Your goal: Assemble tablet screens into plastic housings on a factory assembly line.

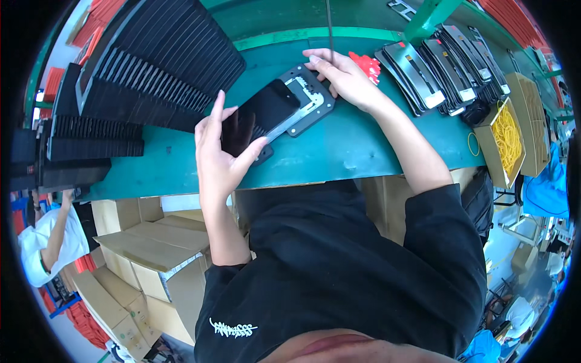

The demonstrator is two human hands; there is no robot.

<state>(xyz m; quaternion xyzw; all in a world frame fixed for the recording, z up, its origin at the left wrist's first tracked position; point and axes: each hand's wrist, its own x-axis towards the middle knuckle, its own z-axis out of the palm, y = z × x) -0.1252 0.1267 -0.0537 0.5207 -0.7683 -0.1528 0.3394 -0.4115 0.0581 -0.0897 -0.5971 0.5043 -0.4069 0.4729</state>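
Screen [267, 107] pinched between left fingers [215, 111], over dark fixture [315, 120]; grip of right fingers [324, 67] unclear

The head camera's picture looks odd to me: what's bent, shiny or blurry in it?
Head view, back: the bright green strip bows with the lens, and black fills the picture's corners; head view, centre: the phone's dark glass carries a dim reflection near the left hand; head view, lower right: distant people look small and soft, hard to make out.
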